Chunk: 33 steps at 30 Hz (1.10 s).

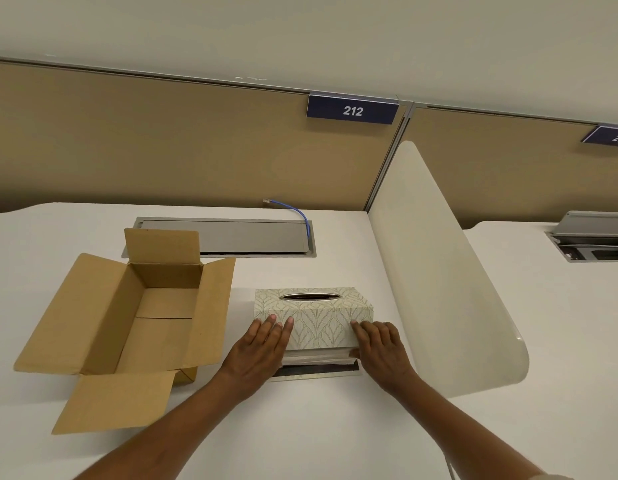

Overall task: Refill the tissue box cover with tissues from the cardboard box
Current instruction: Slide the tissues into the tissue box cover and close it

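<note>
Just right of the frame's centre, the cream, leaf-patterned rectangular tissue box cover (314,317) sits over a white stack of tissues (318,355), which shows as a pale band below its near edge. Under the stack lies a flat base plate with a dark top and silvery rim (316,371), resting on the white desk (300,427). The left hand (255,351) lies flat, fingers extended, against the cover's near left face; the right hand (380,348) curls over the near right corner. Both press on the cover rather than gripping it.

At the left of the frame, the open brown cardboard box (138,317) stands with its flaps spread, and its visible interior looks empty.

Judging by this, the tissues are already out of the carton and under the cover. What seems left is pushing the cover fully down onto the base. The chrome-rimmed oval slot (311,296) on top looks dark, with no sheet pulled through yet.
</note>
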Tool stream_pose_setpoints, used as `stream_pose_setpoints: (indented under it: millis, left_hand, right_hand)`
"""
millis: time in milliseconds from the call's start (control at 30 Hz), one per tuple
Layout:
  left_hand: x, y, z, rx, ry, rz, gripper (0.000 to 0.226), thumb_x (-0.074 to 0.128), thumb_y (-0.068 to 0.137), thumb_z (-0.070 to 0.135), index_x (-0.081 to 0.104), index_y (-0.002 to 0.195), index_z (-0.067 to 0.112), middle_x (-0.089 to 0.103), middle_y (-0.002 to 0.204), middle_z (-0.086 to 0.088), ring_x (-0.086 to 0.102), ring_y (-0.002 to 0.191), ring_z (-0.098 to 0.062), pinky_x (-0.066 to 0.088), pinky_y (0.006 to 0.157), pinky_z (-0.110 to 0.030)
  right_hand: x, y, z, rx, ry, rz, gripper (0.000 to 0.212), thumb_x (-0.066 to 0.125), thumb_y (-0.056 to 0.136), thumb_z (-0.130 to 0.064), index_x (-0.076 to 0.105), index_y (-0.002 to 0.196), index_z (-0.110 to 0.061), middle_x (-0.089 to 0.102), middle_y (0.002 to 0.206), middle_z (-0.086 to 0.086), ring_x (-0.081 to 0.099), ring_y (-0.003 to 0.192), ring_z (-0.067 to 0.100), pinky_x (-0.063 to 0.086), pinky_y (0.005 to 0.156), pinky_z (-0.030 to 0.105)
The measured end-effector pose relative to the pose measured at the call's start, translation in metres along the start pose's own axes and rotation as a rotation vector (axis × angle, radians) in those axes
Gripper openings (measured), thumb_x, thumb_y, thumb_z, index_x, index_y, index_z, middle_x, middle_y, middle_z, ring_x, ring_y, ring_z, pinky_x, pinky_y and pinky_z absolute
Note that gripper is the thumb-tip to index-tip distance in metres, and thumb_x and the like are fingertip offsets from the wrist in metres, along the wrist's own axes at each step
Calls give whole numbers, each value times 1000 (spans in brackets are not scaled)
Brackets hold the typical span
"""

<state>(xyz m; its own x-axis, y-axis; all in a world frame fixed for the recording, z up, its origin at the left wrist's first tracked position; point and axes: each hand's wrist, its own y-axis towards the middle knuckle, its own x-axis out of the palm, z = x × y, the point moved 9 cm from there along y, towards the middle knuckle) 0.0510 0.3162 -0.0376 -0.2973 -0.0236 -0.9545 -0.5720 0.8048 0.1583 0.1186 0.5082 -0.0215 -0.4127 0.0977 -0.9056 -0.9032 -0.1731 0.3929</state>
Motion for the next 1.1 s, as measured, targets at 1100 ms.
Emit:
stream_pose_setpoints:
  millis: [1100]
  left_hand:
    - [30, -54, 32, 185, -221, -118, 81, 49, 86, 56, 32, 144, 2, 46, 143, -19, 36, 135, -36, 20, 112, -53]
  right_hand:
    - [35, -59, -42, 2, 95, -439, 81, 38, 91, -65, 39, 134, 5, 38, 143, 33, 32, 135, 47, 27, 108, 55]
